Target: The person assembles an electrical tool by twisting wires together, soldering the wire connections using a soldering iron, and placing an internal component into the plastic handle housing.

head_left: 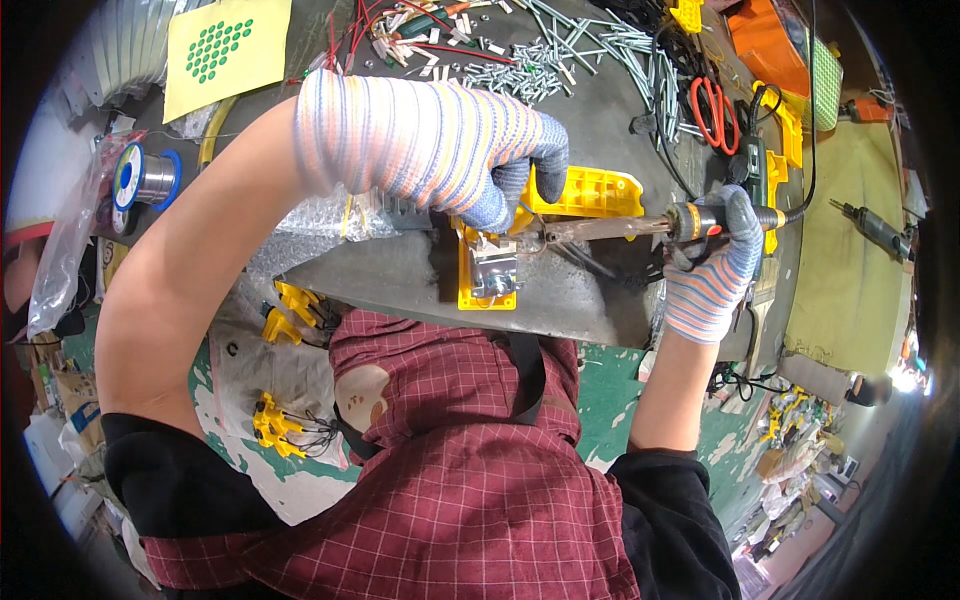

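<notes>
Checked apron (450, 480) nearest, grey workbench (590, 130) strewn with screws (540, 70).

Striped knit gloves with grey fingertips cover both hands (440, 145) (715, 265); sleeves black.

Assembly workshop: grey counter (400, 270) strewn with loose screws (520, 75), solder spool (148, 178), red-handled scissors (712, 110), yellow plastic parts (590, 190), wire offcuts (400, 40), power tool (880, 230) alongside.

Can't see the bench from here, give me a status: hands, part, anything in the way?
Left hand pressing the yellow plastic part. Right hand gripping soldering iron, tip at part's metal bracket. Loose screws behind, clear.
</notes>
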A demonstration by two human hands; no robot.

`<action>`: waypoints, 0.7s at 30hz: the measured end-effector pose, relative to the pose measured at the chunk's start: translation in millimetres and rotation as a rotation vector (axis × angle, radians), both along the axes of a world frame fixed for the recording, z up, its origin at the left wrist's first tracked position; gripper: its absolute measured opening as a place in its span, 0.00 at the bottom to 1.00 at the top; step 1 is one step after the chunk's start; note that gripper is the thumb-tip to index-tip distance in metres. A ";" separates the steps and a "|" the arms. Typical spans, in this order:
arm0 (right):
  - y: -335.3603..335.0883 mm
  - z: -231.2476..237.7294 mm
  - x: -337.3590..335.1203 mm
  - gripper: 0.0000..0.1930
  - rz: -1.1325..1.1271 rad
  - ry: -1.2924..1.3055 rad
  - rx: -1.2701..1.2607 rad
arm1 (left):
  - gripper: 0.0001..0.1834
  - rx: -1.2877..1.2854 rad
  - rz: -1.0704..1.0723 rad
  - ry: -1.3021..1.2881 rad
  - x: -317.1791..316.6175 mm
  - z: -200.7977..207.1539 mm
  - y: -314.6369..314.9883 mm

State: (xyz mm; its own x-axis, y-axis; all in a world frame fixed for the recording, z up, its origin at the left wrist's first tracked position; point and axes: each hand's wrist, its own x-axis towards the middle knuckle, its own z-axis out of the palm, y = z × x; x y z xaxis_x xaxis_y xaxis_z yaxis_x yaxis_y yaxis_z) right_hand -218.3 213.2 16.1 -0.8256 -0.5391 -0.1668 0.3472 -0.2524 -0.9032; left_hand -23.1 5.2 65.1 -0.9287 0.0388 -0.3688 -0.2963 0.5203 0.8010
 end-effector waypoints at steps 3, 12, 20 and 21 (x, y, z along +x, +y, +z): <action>0.6 -4.1 -1.0 0.09 0.083 0.086 -0.009 | 0.20 0.004 -0.016 0.006 -0.8 -3.1 -1.4; 0.0 -7.5 0.2 0.10 0.045 0.071 0.030 | 0.18 0.111 0.030 -0.028 2.2 -3.2 -3.5; -3.9 -5.4 -2.2 0.08 -0.008 -0.007 0.024 | 0.17 0.008 0.048 -0.031 1.4 1.5 5.0; -3.3 -5.4 -2.0 0.08 -0.009 -0.006 0.025 | 0.17 -0.008 0.047 -0.035 1.3 1.2 5.3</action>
State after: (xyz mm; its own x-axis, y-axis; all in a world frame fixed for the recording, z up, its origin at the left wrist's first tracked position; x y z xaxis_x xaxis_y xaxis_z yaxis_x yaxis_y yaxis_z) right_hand -220.4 209.9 10.8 -0.8293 -0.5273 -0.1852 0.3507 -0.2331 -0.9070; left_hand -21.8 10.4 66.3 -0.9158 -0.0073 -0.4015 -0.3485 0.5114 0.7855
